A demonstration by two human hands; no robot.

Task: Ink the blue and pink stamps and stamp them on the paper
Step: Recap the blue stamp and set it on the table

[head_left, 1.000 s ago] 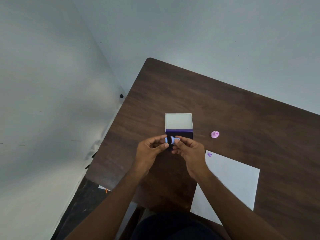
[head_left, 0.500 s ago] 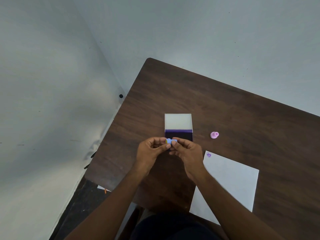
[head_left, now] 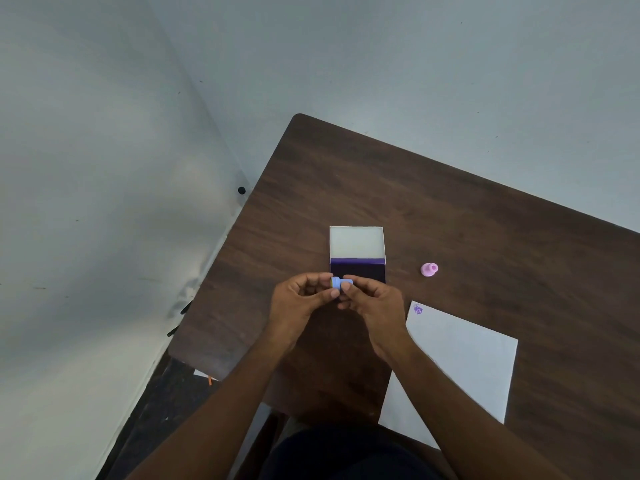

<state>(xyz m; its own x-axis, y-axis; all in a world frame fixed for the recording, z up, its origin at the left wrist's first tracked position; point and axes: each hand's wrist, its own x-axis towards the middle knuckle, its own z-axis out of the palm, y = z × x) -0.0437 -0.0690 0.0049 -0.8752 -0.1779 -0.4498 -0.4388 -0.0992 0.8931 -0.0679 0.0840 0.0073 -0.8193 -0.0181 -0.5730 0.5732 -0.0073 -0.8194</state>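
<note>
progress: one purple print [head_left: 418, 309] at far corner of paper [head_left: 460, 362], rest blank; likely pink done, blue pending | blue stamp [head_left: 339, 283]: small plastic cylinder, pinched in grip of left hand [head_left: 300, 301] and right hand [head_left: 372, 299] over open ink pad [head_left: 358, 270] | pink stamp [head_left: 429, 269]: knobbed, alone on dark wood-grain bench [head_left: 485, 237]

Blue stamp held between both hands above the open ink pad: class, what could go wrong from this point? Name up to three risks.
1. The blue stamp is pinched only at the fingertips of the left hand and right hand; it could slip and fall on the ink pad.
2. Fingers so near the open pad might pick up ink and smudge the paper.
3. The paper's one purple print sits in its far corner, nearest the hands; the next stamp could overlap it.
</note>
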